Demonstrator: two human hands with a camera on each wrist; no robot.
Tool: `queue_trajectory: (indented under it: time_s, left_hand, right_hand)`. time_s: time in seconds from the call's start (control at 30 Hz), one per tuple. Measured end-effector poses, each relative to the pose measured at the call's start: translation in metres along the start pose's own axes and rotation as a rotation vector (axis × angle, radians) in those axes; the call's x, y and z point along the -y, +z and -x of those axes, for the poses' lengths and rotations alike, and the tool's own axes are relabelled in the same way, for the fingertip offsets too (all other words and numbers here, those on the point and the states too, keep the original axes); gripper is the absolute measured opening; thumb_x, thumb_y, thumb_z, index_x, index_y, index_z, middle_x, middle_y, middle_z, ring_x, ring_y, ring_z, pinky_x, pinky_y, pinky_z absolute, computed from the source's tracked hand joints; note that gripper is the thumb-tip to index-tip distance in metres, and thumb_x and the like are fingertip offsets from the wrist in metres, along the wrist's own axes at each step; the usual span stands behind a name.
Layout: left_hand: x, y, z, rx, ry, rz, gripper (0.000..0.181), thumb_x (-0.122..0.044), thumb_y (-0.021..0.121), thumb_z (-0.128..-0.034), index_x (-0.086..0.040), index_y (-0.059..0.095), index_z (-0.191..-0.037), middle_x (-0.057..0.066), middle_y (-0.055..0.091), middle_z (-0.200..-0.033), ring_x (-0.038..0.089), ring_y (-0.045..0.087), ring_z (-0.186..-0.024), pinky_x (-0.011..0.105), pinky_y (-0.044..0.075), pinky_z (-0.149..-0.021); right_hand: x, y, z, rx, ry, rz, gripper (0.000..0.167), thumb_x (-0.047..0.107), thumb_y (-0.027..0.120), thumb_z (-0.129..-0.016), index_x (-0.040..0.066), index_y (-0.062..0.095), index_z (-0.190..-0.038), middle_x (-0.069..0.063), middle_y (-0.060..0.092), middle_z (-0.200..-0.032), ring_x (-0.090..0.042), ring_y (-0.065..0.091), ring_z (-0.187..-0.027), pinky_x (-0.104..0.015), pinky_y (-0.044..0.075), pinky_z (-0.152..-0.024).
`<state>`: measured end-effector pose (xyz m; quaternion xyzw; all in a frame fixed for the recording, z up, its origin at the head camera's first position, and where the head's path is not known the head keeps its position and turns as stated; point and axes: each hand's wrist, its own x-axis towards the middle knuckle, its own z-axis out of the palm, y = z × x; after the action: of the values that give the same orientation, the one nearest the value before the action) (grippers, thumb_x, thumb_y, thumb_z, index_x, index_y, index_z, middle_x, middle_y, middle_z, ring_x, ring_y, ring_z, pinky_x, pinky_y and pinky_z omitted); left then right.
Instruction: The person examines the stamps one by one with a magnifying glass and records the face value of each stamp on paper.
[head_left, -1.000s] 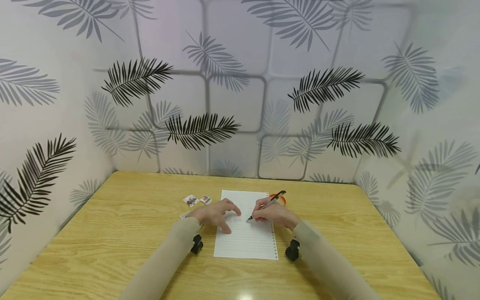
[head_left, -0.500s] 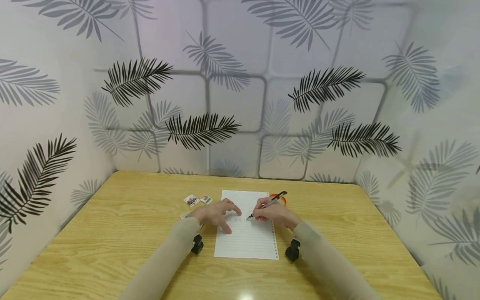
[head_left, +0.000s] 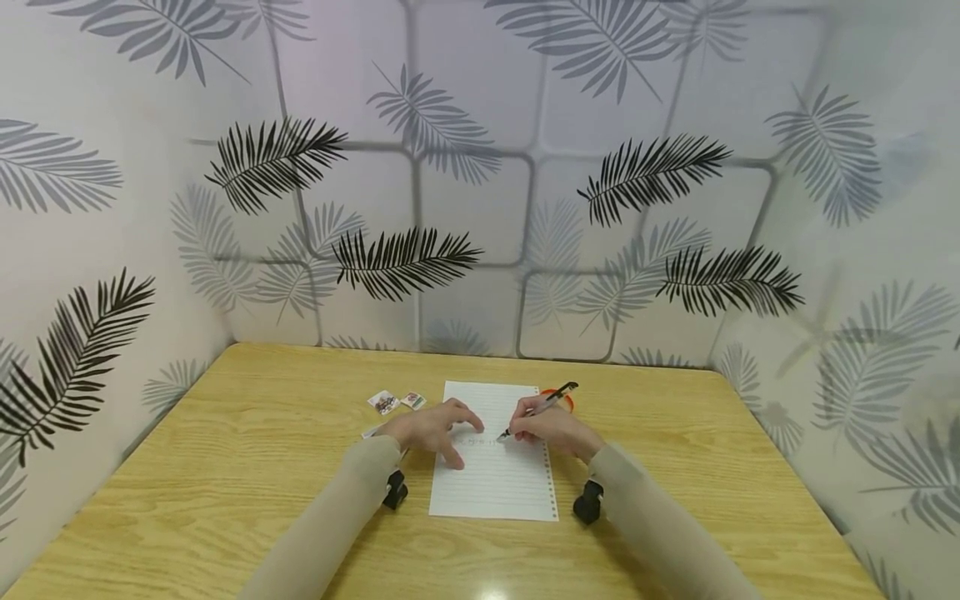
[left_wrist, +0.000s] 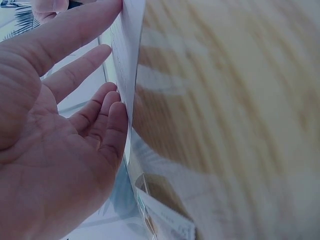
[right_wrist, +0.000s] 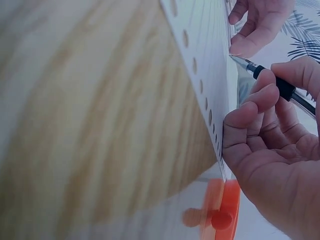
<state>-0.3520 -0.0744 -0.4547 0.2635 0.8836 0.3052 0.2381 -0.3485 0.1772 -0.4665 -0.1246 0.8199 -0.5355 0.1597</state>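
Note:
A sheet of lined paper point(head_left: 491, 492) with punched holes along its right edge lies on the wooden table. My right hand point(head_left: 551, 427) pinches a pen point(head_left: 557, 393) with a black grip, its tip at the paper just right of a short line of writing point(head_left: 474, 442). In the right wrist view the pen point(right_wrist: 285, 89) sits between thumb and fingers, and the side of the hand point(right_wrist: 280, 145) rests by the holed edge. On the sheet's left part rests my left hand point(head_left: 431, 429), fingers spread; the left wrist view shows its fingertips point(left_wrist: 117, 112) touching the paper point(left_wrist: 131, 45).
Two small printed cards point(head_left: 384, 402) lie left of the paper's top, and part of another pale card point(head_left: 370, 432) shows by the left wrist. Behind the right hand is an orange-red round object point(head_left: 566, 402), partly hidden. Patterned walls point(head_left: 480, 208) enclose the table point(head_left: 247, 450).
The pen tip has shifted slightly to the right along the line, with a little more writing behind it. My left hand has stayed in place on the paper.

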Motion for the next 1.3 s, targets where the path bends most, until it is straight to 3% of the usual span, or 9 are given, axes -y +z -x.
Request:
queue_trajectory:
  time_s: [0.33,1.3]
  left_hand:
    - [-0.0005,0.0012,0.0031,0.0,-0.002,0.001,0.055,-0.011,0.083,-0.0771,-0.025,0.062,-0.126,0.002,0.037,-0.144,0.03,0.037,-0.136,0.052,0.031,-0.112]
    - [-0.0009,0.0004,0.0014,-0.001,0.01,-0.007,0.055,-0.011,0.083,-0.0771,-0.025,0.062,-0.126,0.003,0.037,-0.144,0.031,0.038,-0.135,0.051,0.032,-0.112]
  right_hand:
    - [-0.0034,-0.001,0.003,-0.008,0.016,0.029,0.008,0.011,0.072,-0.084,0.009,0.066,-0.081,0.002,0.065,-0.07,-0.012,0.053,-0.064,-0.024,0.044,-0.062]
    - [-0.001,-0.0016,0.0013,0.029,-0.015,0.014,0.01,0.007,0.071,-0.084,0.006,0.064,-0.077,0.002,0.065,-0.069,-0.011,0.052,-0.061,-0.025,0.043,-0.059]
